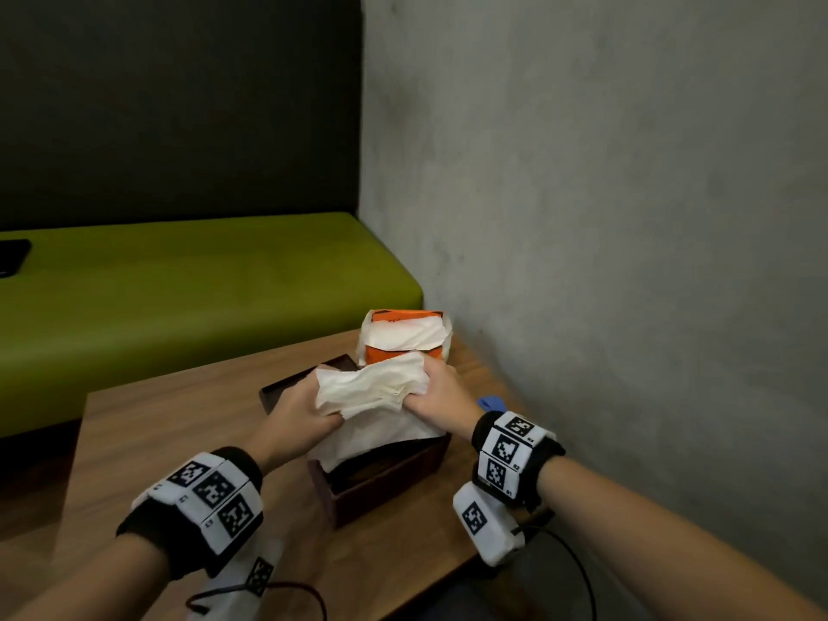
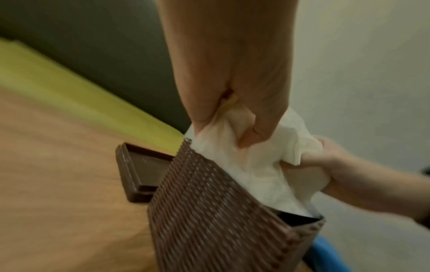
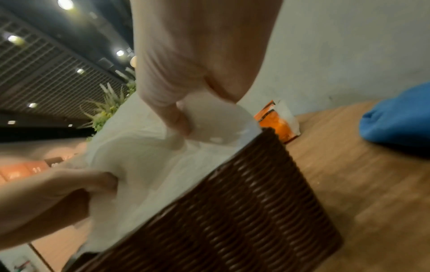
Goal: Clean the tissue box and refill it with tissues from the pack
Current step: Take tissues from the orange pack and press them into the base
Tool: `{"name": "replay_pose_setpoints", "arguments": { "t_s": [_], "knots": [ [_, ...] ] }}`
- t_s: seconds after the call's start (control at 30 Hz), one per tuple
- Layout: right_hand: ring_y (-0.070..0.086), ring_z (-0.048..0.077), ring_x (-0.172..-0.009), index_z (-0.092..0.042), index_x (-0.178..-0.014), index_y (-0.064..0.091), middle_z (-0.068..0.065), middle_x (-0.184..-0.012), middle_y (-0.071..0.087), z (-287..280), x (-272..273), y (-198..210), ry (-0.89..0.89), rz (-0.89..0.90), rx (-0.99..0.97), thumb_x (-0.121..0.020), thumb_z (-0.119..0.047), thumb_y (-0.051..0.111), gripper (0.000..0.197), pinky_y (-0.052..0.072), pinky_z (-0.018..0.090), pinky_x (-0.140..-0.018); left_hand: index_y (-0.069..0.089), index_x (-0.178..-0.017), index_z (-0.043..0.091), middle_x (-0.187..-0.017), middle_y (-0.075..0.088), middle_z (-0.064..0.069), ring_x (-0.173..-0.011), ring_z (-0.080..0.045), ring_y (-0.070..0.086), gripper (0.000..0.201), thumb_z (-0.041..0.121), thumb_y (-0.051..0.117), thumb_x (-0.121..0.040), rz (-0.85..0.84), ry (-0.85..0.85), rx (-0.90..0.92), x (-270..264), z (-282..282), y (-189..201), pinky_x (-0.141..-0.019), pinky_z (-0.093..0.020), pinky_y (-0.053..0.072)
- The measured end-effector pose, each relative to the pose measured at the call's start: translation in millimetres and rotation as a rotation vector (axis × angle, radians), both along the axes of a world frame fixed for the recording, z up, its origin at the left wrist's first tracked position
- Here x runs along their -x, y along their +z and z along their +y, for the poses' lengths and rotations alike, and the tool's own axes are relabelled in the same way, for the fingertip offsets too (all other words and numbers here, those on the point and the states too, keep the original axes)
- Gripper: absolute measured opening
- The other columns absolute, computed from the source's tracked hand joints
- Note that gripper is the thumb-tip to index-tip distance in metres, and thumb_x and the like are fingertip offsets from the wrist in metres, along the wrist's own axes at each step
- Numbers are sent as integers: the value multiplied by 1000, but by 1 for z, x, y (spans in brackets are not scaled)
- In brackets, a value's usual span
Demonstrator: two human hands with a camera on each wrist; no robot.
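Note:
A brown woven tissue box (image 1: 385, 481) (image 2: 209, 211) (image 3: 232, 211) stands open on the wooden table, its lid (image 1: 295, 383) (image 2: 139, 171) lying behind it on the left. Both hands hold a stack of white tissues (image 1: 372, 387) (image 2: 256, 165) (image 3: 144, 162) over the box mouth, the lower sheets hanging inside. My left hand (image 1: 304, 414) (image 2: 232, 117) grips the stack's left end, and my right hand (image 1: 439, 392) (image 3: 186, 114) grips its right end. The orange tissue pack (image 1: 403, 333) (image 3: 277, 121) stands torn open behind the box, white tissues showing.
A blue cloth (image 1: 490, 402) (image 3: 395, 117) lies on the table (image 1: 157, 441) right of the box, near the grey wall (image 1: 627, 217). A green bench (image 1: 179, 284) runs behind the table, with a dark flat object (image 1: 13, 255) at its far left.

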State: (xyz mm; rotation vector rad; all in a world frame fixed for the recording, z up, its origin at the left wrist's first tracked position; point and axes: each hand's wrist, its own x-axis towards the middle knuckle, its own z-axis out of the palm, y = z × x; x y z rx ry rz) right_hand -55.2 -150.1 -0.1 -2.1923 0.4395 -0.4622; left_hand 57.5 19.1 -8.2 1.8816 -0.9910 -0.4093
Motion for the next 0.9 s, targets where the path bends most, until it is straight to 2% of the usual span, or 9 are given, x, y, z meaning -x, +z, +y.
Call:
{"name": "replay_pose_setpoints", "arguments": {
  "t_s": [0.07,0.17,0.23,0.3,0.37,0.43,0.63,0.77,0.9],
  "knots": [
    [57,14,-99,-6,-113,57,11,-112,66,-1,-3,3,-20,-61,-53,-78,-5,69,38,41,-1,-73,54,-104,23,-92,59,15,-90,-8,56,36,14,66,-72,6,116,89,1,-3,3,-69,-17,44],
    [55,21,-106,-3,-122,49,12,-118,59,1,-10,4,-83,-69,-223,-69,-19,73,60,46,21,-89,57,-112,20,-106,62,5,-100,-15,57,51,23,54,-61,199,253,137,1,-6,3,-84,-33,48],
    [49,19,-110,-6,-128,41,12,-124,54,5,-10,1,-33,99,-178,-72,-25,65,63,41,28,-90,57,-119,18,-113,62,2,-107,-20,57,55,24,51,-64,243,235,70,6,-8,-1,-94,-40,48],
    [46,19,-102,-7,-122,33,13,-115,51,9,-8,-4,84,298,-103,-82,-19,55,46,38,28,-79,59,-115,14,-108,61,1,-100,-19,55,47,27,53,-70,157,188,-67,12,-13,-1,-89,-34,47],
    [45,21,-99,-4,-117,30,12,-110,47,10,-7,-5,99,359,-103,-90,-12,44,32,35,31,-79,55,-107,5,-105,61,-7,-94,-23,57,41,31,55,-75,164,151,-168,16,-22,-2,-79,-34,46],
    [45,24,-102,-5,-111,30,13,-110,45,10,-7,-6,67,357,-79,-93,-9,38,20,32,31,-81,49,-107,2,-105,58,-10,-96,-26,56,32,24,56,-85,215,131,-218,18,-28,-3,-80,-37,46],
    [51,34,-107,-5,-102,37,22,-115,52,13,-6,-10,61,340,161,-89,-6,43,14,34,29,-78,49,-109,5,-110,58,-11,-103,-28,56,25,18,51,-87,166,79,-305,17,-32,-6,-83,-37,46],
    [50,29,-97,-2,-105,37,21,-109,53,14,-4,-7,41,317,134,-87,-6,45,21,36,32,-75,51,-97,13,-103,57,-8,-98,-26,56,17,20,54,-82,174,25,-350,10,-33,0,-80,-34,46],
    [52,30,-94,-6,-107,31,16,-98,49,14,-3,0,17,315,43,-88,-6,42,21,37,33,-75,55,-100,8,-110,60,-14,-102,-30,55,33,29,54,-74,260,59,-308,4,-35,3,-78,-33,42]
  ]
}}
